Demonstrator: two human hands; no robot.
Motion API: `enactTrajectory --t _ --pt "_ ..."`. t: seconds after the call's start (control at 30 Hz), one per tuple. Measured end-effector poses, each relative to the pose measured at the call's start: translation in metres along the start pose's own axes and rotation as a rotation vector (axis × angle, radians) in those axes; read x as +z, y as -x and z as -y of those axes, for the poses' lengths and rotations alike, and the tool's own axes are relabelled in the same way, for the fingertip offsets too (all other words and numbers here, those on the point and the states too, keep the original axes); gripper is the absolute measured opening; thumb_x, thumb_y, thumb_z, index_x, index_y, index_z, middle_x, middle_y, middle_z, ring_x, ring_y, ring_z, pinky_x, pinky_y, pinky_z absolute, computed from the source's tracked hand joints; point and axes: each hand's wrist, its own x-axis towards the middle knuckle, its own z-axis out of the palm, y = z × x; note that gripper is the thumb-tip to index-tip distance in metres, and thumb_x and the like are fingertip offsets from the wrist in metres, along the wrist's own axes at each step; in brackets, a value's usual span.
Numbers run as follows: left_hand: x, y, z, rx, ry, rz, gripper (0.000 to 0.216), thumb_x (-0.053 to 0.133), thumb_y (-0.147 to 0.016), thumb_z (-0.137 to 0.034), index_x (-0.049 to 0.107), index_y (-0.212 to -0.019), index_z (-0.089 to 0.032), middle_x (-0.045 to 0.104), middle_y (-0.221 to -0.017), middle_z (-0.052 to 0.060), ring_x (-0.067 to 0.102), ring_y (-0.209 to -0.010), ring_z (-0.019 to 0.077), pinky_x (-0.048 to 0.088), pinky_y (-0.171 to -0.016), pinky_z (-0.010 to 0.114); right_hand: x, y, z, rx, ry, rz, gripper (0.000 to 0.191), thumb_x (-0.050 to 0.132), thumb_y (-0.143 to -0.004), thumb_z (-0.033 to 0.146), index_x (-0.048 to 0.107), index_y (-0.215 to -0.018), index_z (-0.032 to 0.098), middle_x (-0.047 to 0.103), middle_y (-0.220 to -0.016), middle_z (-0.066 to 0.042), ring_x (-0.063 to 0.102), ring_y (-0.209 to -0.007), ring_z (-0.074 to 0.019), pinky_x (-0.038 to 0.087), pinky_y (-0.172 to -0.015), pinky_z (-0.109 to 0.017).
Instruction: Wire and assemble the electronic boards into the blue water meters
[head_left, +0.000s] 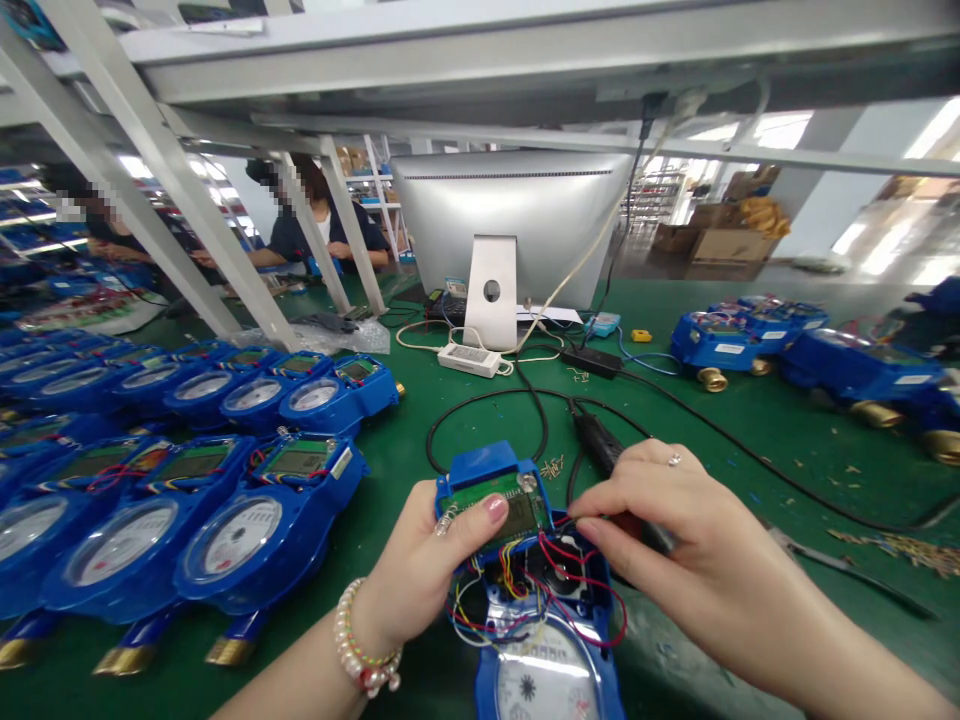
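In front of me stands an opened blue water meter point(487, 690), its round dial facing up and red, yellow and white wires point(555, 580) looping out of its housing. My left hand point(405, 575) grips a green circuit board point(461, 495) with a small display, set in a blue frame tilted up above the housing; the thumb presses on its face. At the board's right edge, my right hand point(675, 530) pinches a thin red wire between thumb and fingertips. A black electric screwdriver point(596, 440) lies behind and partly under my right hand.
Rows of blue meters point(232, 540) fill the left side; more meters point(720, 345) stand at right. A monitor point(510, 220), white adapter point(470, 360) and black cables lie ahead. Pliers point(855, 570) and loose screws point(915, 550) are at right. Two people work beyond the shelf posts.
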Motion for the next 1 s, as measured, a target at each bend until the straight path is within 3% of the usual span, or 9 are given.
enactTrajectory --t 0.13,0.33,0.47,0.53,0.77,1.0 --pt "0.002 -0.001 0.002 0.0 -0.019 0.048 0.026 0.06 -0.088 -0.028 0.07 -0.106 -0.012 0.073 -0.092 0.008 0.064 -0.084 0.0202 0.051 -0.075 0.029 0.004 -0.001 -0.002 -0.011 0.015 -0.012 0.01 0.068 -0.084 0.019 0.068 -0.082 0.029 0.059 -0.062 0.008 0.049 -0.065 -0.0117 0.03 -0.069 -0.03" --pt "-0.001 -0.002 0.001 -0.038 0.007 0.122 0.027 0.058 -0.09 -0.026 0.068 -0.111 -0.012 0.073 -0.091 0.009 0.066 -0.081 0.0203 0.052 -0.076 0.031 0.009 0.002 0.003 -0.242 0.332 -0.183 0.015 0.057 -0.091 0.02 0.067 -0.08 0.019 0.059 -0.064 0.001 0.045 -0.064 -0.0167 0.029 -0.067 -0.033" --pt "-0.006 -0.002 0.002 -0.045 0.05 0.164 0.026 0.058 -0.09 -0.025 0.068 -0.112 -0.013 0.074 -0.089 0.008 0.067 -0.078 0.0192 0.053 -0.071 0.029 0.011 0.001 -0.002 -0.249 0.364 -0.232 0.013 0.059 -0.091 0.022 0.066 -0.079 0.019 0.06 -0.065 0.001 0.044 -0.064 -0.0164 0.028 -0.065 -0.033" --pt "-0.007 -0.002 0.003 -0.03 0.072 0.144 0.024 0.059 -0.089 -0.025 0.07 -0.108 -0.013 0.074 -0.085 0.008 0.067 -0.074 0.0187 0.053 -0.068 0.028 0.008 0.0 -0.005 -0.175 0.245 -0.181 0.011 0.062 -0.089 0.022 0.065 -0.078 0.021 0.061 -0.066 0.003 0.046 -0.064 -0.0148 0.03 -0.065 -0.031" --pt "-0.011 -0.004 0.009 0.013 0.204 0.038 0.021 0.062 -0.087 -0.024 0.073 -0.103 -0.016 0.075 -0.086 0.008 0.071 -0.077 0.021 0.056 -0.071 0.03 -0.01 -0.007 -0.025 0.158 -0.288 0.233 0.01 0.058 -0.09 0.022 0.068 -0.087 0.022 0.067 -0.086 0.003 0.06 -0.08 -0.0108 0.043 -0.072 -0.022" --pt "-0.014 0.002 0.012 -0.056 0.214 -0.072 0.028 0.071 -0.077 -0.039 0.076 -0.09 -0.015 0.074 -0.075 0.007 0.071 -0.076 0.0241 0.057 -0.074 0.033 -0.005 -0.01 -0.044 0.243 -0.44 0.338 0.018 0.057 -0.09 0.031 0.067 -0.089 0.017 0.068 -0.085 -0.001 0.061 -0.08 -0.016 0.047 -0.072 -0.026"
